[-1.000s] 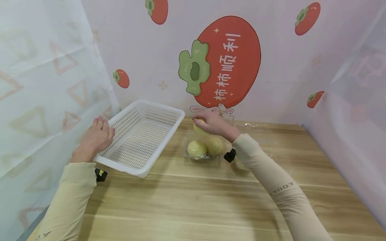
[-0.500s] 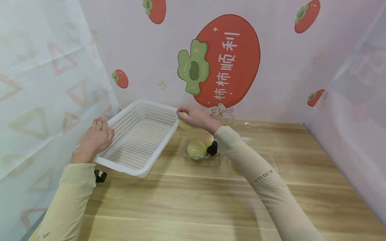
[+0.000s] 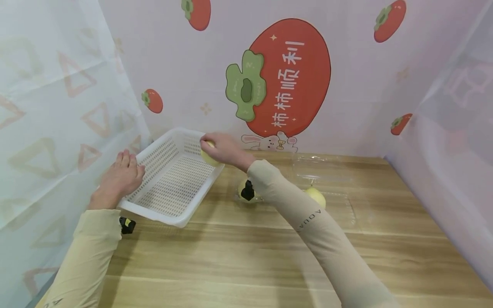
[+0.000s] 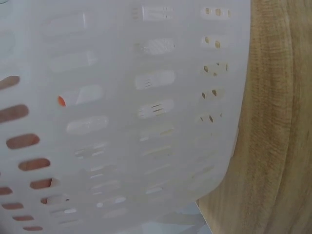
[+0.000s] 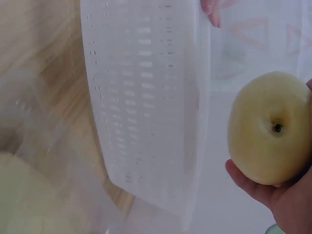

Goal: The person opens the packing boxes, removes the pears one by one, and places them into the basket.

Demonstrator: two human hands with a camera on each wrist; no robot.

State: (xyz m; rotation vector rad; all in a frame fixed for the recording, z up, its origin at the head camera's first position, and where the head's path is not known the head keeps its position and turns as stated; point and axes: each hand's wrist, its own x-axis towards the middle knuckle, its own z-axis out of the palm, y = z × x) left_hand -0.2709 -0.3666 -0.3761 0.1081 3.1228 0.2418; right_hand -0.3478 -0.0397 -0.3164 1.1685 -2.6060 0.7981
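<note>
A pale yellow pear (image 3: 208,155) is in my right hand (image 3: 226,150), over the right rim of the white plastic basket (image 3: 203,193). The right wrist view shows that pear (image 5: 270,127) close up, blossom end towards the camera, with the hand's fingers (image 5: 249,184) curled round it. My left hand (image 3: 120,177) rests on the basket's left rim, fingers straight and together. The left wrist view shows only the slotted outer wall (image 4: 117,112) and the table. Another pear (image 3: 316,197) with a stem sits right of my right forearm. One more (image 3: 242,188) is partly hidden behind the wrist camera.
Clear plastic packaging (image 3: 339,209) lies around the pears on the wooden table (image 3: 215,265). A patterned cloth wall (image 3: 358,94) stands behind, and further cloth walls stand at the left (image 3: 50,128) and right (image 3: 454,141).
My right hand has carried the pear leftwards from above the plastic packaging to the basket's right rim. The left hand and basket look unmoved.
</note>
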